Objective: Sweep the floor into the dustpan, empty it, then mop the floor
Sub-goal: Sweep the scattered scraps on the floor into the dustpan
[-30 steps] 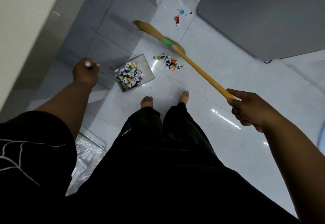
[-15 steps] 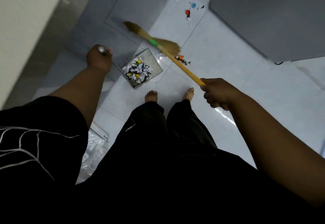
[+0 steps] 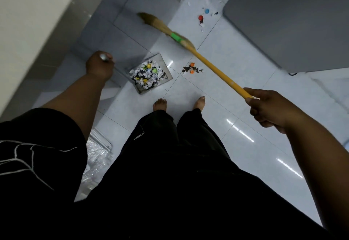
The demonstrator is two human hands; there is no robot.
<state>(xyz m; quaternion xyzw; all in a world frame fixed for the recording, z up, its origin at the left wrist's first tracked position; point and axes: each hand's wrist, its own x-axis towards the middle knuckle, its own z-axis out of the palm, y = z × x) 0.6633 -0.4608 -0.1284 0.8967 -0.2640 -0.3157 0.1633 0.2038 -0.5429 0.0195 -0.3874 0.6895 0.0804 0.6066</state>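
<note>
My right hand (image 3: 268,109) grips the end of a yellow broom handle (image 3: 217,70). The straw broom head (image 3: 160,25), bound with a green band, is lifted over the tiles beyond the dustpan. My left hand (image 3: 99,66) is closed around the metal tip of the dustpan's upright handle. The grey dustpan (image 3: 166,64) rests on the floor, filled with paper scraps and coloured caps. A small pile of debris (image 3: 192,69) with orange caps lies just right of the pan. More scattered debris (image 3: 204,17), with a red and a blue cap, lies farther away.
My bare feet (image 3: 178,104) stand on white tiles just behind the pan. A grey cabinet (image 3: 292,17) fills the upper right. A wall (image 3: 34,22) runs along the left. Crumpled clear plastic (image 3: 98,160) lies by my left leg.
The broom has swung back out to the right and lifted away from the pan; my right hand moved right. The small debris pile sits nearer the pan than a second ago.
</note>
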